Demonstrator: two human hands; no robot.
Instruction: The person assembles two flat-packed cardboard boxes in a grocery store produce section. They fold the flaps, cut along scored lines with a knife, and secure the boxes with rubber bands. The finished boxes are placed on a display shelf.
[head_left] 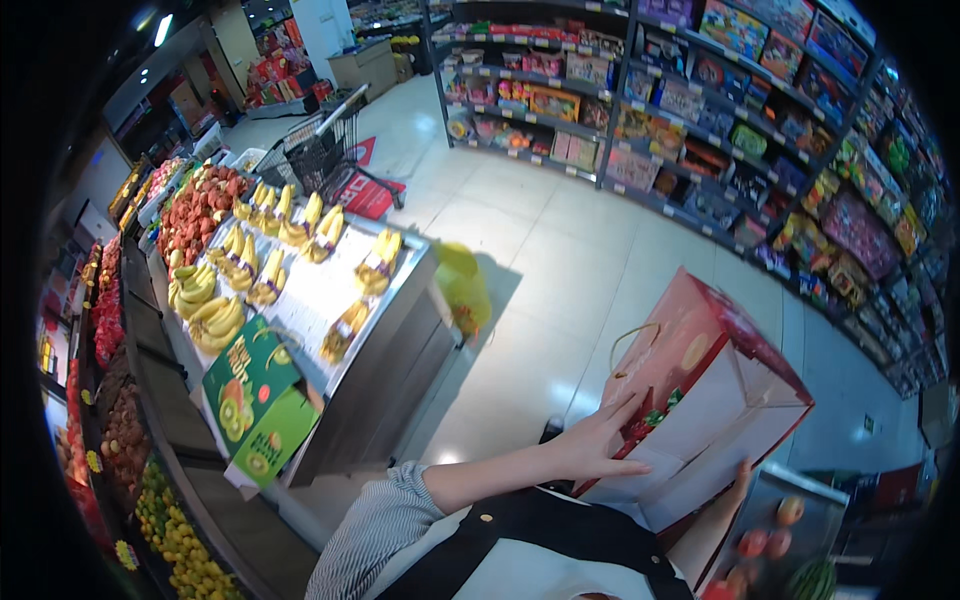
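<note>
I hold a red gift box (664,345) tilted in front of my body at the right. It has flaps, a pale inside and a thin cord handle at its side. My left hand (603,440) grips the near left edge, the fingers along the outer face and the thumb apart over the flap. My right hand (738,492) holds the lower right edge; its fingers are partly hidden by the box. A green kiwi carton (246,385) rests at the near corner of the banana display, apart from both hands.
Bananas (215,318) lie on a display table (318,283) at the left, beside a heap of reddish-brown fruit (196,207). A shopping cart (318,150) stands behind. Shelves (640,130) of packaged goods line the far right. Apples (778,543) sit near my right arm.
</note>
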